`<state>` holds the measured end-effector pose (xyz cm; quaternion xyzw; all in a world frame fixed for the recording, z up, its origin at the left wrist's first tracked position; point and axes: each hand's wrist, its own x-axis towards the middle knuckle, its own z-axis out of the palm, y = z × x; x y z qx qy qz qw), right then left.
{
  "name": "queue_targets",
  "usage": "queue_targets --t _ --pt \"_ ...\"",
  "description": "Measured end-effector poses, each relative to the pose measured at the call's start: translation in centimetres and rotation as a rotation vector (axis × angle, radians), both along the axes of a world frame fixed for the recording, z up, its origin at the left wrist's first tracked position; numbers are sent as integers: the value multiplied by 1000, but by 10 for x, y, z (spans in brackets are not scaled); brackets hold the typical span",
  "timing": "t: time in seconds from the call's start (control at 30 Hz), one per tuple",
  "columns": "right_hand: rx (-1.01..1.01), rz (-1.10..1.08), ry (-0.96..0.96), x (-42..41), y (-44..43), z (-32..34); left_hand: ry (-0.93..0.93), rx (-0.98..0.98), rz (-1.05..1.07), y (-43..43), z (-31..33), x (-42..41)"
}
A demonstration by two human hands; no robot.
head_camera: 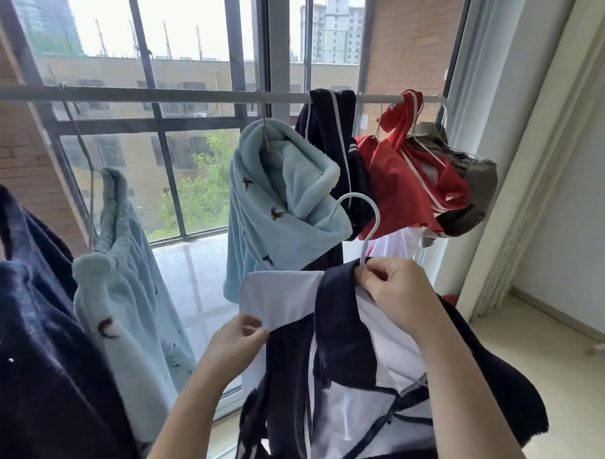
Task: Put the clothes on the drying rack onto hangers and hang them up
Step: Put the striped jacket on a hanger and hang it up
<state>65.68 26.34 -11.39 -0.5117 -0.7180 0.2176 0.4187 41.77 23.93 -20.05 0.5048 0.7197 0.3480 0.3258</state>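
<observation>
A navy and white garment [342, 334] hangs on a white hanger [364, 227] in front of me, below the rail. My right hand [396, 291] pinches the hanger's neck together with the navy collar. My left hand [234, 341] grips the white edge of the same garment at its left side. The hanger's hook is free in the air, not on the rail [186, 94].
On the rail hang a light blue fleece top [279, 202], a navy garment [328, 125], a red garment [405, 177] and a brown one [471, 189]. At left are light blue fleece trousers [124, 270] and a dark navy fleece [33, 324]. A window is behind, a white wall at right.
</observation>
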Motion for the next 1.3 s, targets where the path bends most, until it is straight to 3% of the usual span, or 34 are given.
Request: queue_targets --t 0.1,0.2,0.27,0.33,0.4,0.47,0.57,0.73,0.87,0.97,1.07,1.2,1.3 --pt "8 26 49 -1 -2 5 45 133 -16 -3 7 1" --pt "20 26 108 -6 -2 12 85 72 -232 -4 8 24" --pt "38 22 125 -12 -1 16 169 171 -317 -8 -1 44" --pt "67 21 121 -18 1 20 139 271 -339 -10 -7 55" --pt "117 25 83 -19 2 26 -64 301 -236 -8 -8 56" --pt "196 15 27 -16 4 32 -148 418 -14 -6 -5 48" --pt "252 -5 -57 -6 11 37 -91 655 233 -11 20 22" --pt "119 108 -176 0 14 30 136 833 254 -4 80 -16" --pt "17 229 -164 4 5 40 317 740 259 16 109 -53" --pt "-11 272 -116 8 -1 59 463 454 138 38 112 -69" --pt "41 275 -51 10 -1 76 415 205 -19 43 111 -68" --pt "-12 278 13 14 2 76 232 383 -184 17 111 -52" --pt "-13 266 13 14 4 76 359 588 -361 -4 105 -34"
